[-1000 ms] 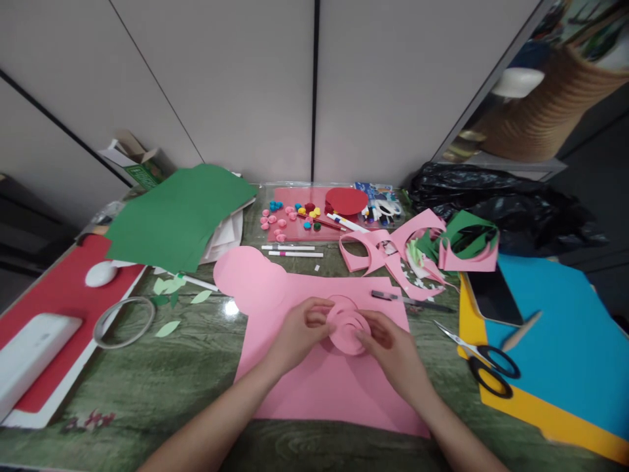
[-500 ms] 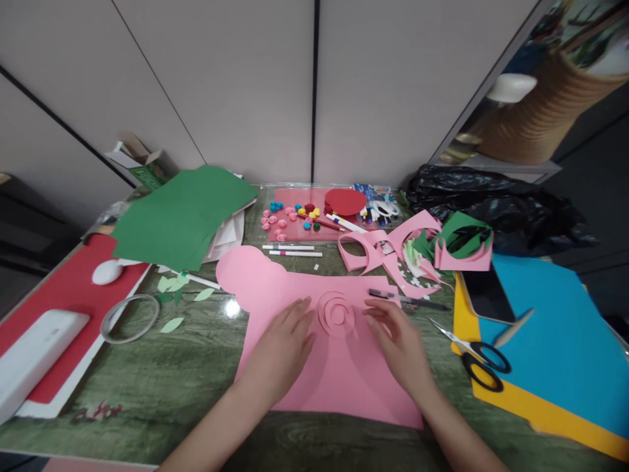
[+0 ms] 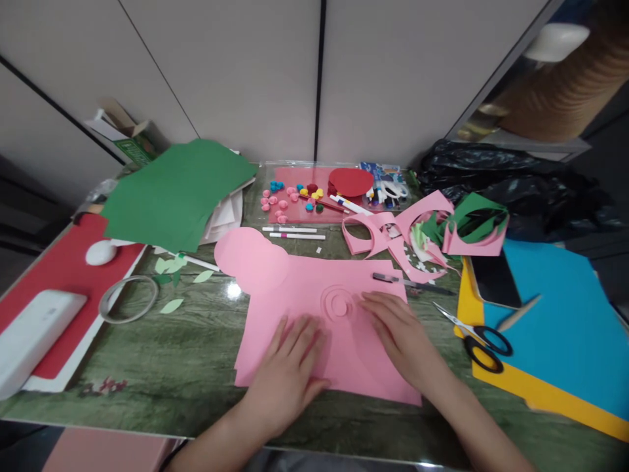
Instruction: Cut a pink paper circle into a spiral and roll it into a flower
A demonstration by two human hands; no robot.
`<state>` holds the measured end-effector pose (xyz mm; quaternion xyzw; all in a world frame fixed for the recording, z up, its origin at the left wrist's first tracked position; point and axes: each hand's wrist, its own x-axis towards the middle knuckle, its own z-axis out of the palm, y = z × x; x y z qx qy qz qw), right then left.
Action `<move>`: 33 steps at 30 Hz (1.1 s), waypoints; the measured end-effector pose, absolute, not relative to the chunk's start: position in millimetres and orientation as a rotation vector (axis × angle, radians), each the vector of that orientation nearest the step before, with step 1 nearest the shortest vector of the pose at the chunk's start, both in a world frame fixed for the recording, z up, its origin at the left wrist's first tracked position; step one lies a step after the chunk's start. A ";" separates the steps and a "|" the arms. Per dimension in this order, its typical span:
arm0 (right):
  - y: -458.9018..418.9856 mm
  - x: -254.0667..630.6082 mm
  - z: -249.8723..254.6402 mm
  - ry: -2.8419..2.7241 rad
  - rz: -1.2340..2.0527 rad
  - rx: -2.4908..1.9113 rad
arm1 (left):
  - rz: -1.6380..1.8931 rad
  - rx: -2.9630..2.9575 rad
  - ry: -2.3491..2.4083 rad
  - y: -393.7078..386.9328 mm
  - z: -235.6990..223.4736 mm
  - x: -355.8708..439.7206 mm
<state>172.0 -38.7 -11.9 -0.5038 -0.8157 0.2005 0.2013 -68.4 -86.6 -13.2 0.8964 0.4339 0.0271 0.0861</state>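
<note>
A large pink paper sheet [image 3: 304, 288] lies on the green marbled table [image 3: 162, 367] in front of me. On it rests a pink paper spiral [image 3: 337, 303], flat and untouched. My left hand [image 3: 289, 364] lies flat on the near part of the sheet, fingers spread, holding nothing. My right hand [image 3: 400, 334] rests flat just right of the spiral, fingers stretched out toward it, also empty.
Black-handled scissors [image 3: 472, 337] lie on yellow and blue paper [image 3: 555, 314] at right, with a phone [image 3: 494, 278]. A craft knife [image 3: 407, 282], pink and green scraps [image 3: 432, 233], markers [image 3: 295, 232], green paper [image 3: 171, 193], a tape ring [image 3: 128, 298] and a red mat [image 3: 59, 275] surround the sheet.
Both hands let go of the pink spiral, which now lies flat on the sheet. The hands drew back toward me and spread flat on the paper.
</note>
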 end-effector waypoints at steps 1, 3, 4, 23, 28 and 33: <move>-38.1 175.2 -11.5 -2.349 0.506 -1.398 | 0.078 2.682 1.283 -86.1 -14.0 -70.3; -35.9 181.2 -11.4 -2.509 0.385 -1.362 | 0.079 2.704 1.244 -83.0 -15.2 -75.1; -34.9 183.5 -11.6 -2.590 0.322 -1.333 | 0.088 2.717 1.222 -80.5 -15.4 -77.8; -59.6 194.5 -8.6 -2.692 0.153 -1.307 | 0.176 2.689 1.262 -69.5 -5.9 -76.9; -73.8 185.7 -12.5 -2.682 0.209 -1.329 | 0.189 2.617 1.260 -69.3 -10.8 -73.1; -85.6 171.3 -7.1 -2.777 0.333 -1.219 | 0.219 2.628 1.226 -53.0 -6.3 -79.5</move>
